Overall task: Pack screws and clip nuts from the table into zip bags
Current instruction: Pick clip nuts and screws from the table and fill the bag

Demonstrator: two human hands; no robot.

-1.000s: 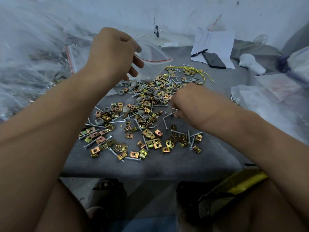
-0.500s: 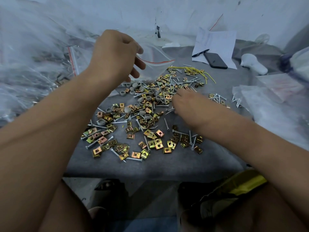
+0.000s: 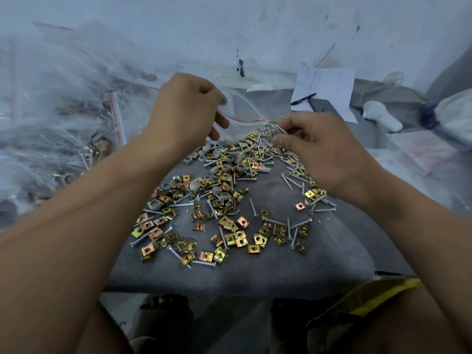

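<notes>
Left hand (image 3: 186,111) pinches zip bag (image 3: 242,116) open; right hand (image 3: 314,146) grips screws (image 3: 274,129) at its mouth. Filled bags (image 3: 76,129) lie left; many clip nuts (image 3: 229,223) remain on counter (image 3: 255,272)

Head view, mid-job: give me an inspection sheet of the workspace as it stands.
Surface: grey table, mostly covered with loose hardware.
Job's things: brass clip nuts and screws scattered together; zip bag raised above the pile.
Clutter: grey caps mixed in; paper sheet, pen, white object.
Hands: left hand holds the zip bag; right hand pinches a few screws in its fingers at the bag's mouth.
Cables: nothing seen.
Surroundings: filled plastic bags heaped on the left, more plastic bags on the right, white wall behind.
</notes>
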